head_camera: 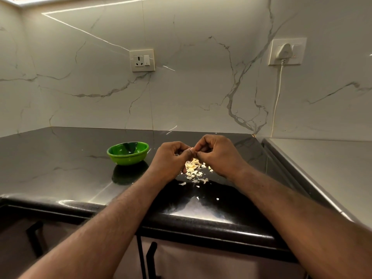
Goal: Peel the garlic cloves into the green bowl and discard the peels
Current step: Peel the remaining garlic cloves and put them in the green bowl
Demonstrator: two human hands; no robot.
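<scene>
Both hands are up just right of the green bowl (128, 153), fingertips meeting.
- left hand (171, 160): fingers curled in, thumb tip pressed against the right hand's fingertips
- right hand (216, 153): fingers curled tight, pinching at the same spot
- garlic piece (196, 154): only a pale sliver shows between the fingertips of both hands. Can't tell if it's peeled or how big it is.
- peel pile (193, 168): cream-white papery flakes on the countertop (60, 158), right of the bowl and directly under the hands, well clear of the bowl. Looser flakes trail from it toward the counter's front edge.
- bowl: small, glossy green, upright on the dark veined countertop. Inside I see green wall, a dark reflection and a pale speck or two. Can't tell if any cloves are in there.
- wall behind the bowl: socket (142, 60). Far to the bowl's right, a second socket with a white plug (284, 51) in it, cable hanging down.
</scene>
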